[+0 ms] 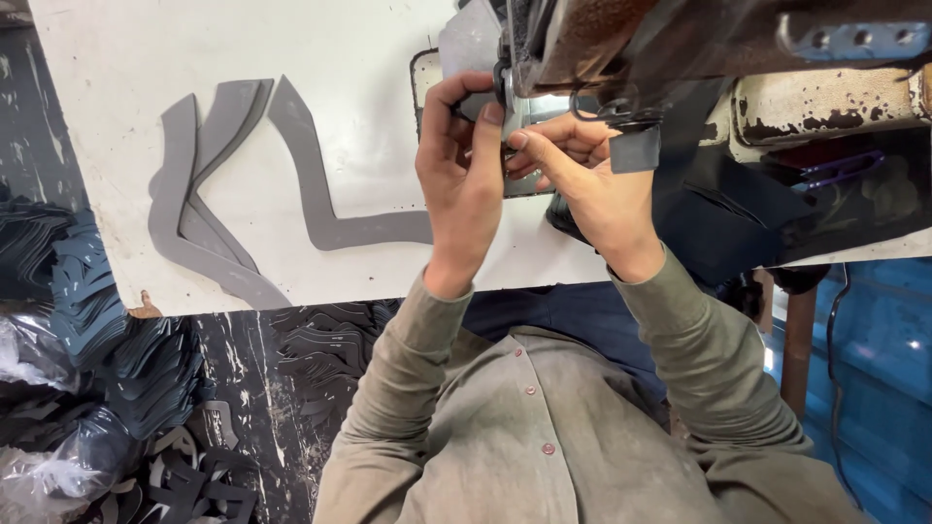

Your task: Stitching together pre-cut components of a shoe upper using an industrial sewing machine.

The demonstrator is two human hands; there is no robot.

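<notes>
A small dark grey flat piece (482, 100) is sitting at the needle area of the worn, rust-stained sewing machine (718, 49), on the shiny metal plate (529, 146) set into the white worktop (146, 58). The left hand (464, 184) is reaching up to it, its fingers (456, 97) curling closed around the piece's edge, thumb pressing toward the machine's foot. The right hand (592, 184) is lying just beside the left hand, touching it, its fingers (534, 146) bending in a loose pinch against the plate; whether they are actually gripping anything I cannot tell, since the left hand is hiding the tips.

A square grey flap (636, 148) is hanging from the machine just above the right hand. To the left of the machine, well apart from the hands, long bent grey strips (199, 204) are lying flat on the worktop, several overlapping, and one more angled grey strip (335, 223) is lying nearer to the left hand. Below the worktop's edge, left of the machine, stacks of dark cut pieces (116, 349) are piling up beside a clear plastic bag (39, 475). The person's olive-grey buttoned shirt (544, 417) is filling the lower middle.
</notes>
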